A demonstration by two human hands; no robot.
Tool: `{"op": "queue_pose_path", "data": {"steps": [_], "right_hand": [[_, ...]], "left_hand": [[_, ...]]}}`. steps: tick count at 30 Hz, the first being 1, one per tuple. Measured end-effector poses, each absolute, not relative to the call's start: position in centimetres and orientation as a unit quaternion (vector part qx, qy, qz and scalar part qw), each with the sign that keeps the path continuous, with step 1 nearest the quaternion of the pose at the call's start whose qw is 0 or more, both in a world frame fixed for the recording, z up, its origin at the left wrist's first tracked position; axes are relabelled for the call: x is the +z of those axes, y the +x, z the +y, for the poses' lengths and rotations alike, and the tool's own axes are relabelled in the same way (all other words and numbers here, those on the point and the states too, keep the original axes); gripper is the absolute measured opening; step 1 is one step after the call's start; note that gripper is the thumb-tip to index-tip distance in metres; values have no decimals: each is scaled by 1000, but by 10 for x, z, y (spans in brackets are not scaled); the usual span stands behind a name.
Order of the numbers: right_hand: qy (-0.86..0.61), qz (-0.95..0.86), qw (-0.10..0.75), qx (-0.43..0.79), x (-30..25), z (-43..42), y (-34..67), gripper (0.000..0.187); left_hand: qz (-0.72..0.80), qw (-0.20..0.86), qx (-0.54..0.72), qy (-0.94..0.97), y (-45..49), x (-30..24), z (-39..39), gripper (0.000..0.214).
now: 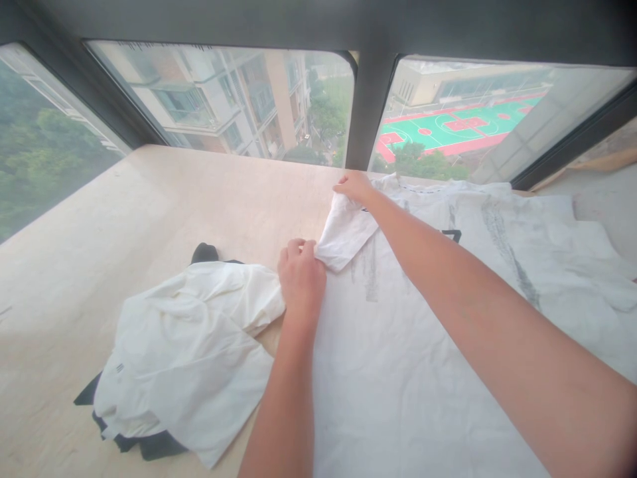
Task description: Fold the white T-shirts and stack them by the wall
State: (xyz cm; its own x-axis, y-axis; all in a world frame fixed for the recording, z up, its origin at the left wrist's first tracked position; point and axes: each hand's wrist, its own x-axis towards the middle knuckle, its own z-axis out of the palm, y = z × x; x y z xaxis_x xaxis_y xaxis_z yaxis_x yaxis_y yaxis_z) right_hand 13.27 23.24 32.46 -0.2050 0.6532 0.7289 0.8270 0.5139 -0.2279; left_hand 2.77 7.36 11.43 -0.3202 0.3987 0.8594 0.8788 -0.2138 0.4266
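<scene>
A white T-shirt (378, 372) with dark printed marks lies spread on the stone-like ledge, its neckline toward the window. One short sleeve is folded inward over the body of the shirt. My left hand (302, 269) is closed on the lower corner of that sleeve's hem. At the sleeve's far edge, near the window frame, my right hand (354, 188) pinches the cloth between thumb and fingers. My right forearm crosses above the shirt and hides part of its print.
Left of my left arm lies a crumpled white garment (189, 352) on top of dark cloth (162, 446). The pale ledge (99, 265) runs up to windows with a dark frame (367, 99). More rumpled white cloth (597, 259) lies at the right.
</scene>
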Motion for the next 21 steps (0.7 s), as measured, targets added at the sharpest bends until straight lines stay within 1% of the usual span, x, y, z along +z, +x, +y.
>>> {"op": "queue_pose_path", "data": {"steps": [2,3,4,9,15,18,19,21], "right_hand": [[-492,-770,387,-123,325,233,130,7],[-496,-770,382,-122,326,233,129,7],[-500,-769,379,-119,327,233,129,8],[-506,-768,374,-121,334,238,122,18],[-502,-745,440,-3,335,243,120,24],[-490,-735,465,54,332,240,129,35],[-475,-739,473,61,330,238,133,41],[-434,-756,491,20,324,230,141,48]], "left_hand": [[-562,239,-553,-567,31,115,74,47],[-548,247,-543,-586,33,116,74,49],[-534,254,-534,-604,34,116,74,47],[-479,253,-521,-660,35,114,79,26],[-468,227,-507,-687,34,112,82,23],[-471,215,-508,-688,33,112,80,25],[-470,209,-509,-690,32,112,79,26],[-463,195,-515,-695,31,114,76,29]]}}
